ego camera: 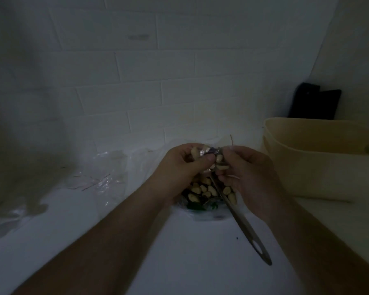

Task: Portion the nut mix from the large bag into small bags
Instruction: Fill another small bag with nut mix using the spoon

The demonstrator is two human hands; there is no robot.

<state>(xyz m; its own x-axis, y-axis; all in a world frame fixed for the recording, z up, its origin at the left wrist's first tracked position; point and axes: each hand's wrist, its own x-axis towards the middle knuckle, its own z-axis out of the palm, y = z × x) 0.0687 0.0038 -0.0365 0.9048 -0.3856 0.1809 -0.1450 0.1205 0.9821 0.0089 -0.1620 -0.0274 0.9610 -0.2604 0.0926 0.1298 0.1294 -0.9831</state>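
Both hands meet above the white surface (200, 252): left hand (183, 165) and right hand (249, 173) pinch a small clear plastic bag of pale nuts (211, 158), held over the large open nut bag (205, 194) with a long metal spoon (243, 222) in it.

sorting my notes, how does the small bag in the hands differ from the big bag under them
The small clear plastic bag is held up off the white table, pinched by the left hand and right hand; the large clear plastic bag lies on it, ungripped. The small one shows fewer nuts. Both hold pale nuts.
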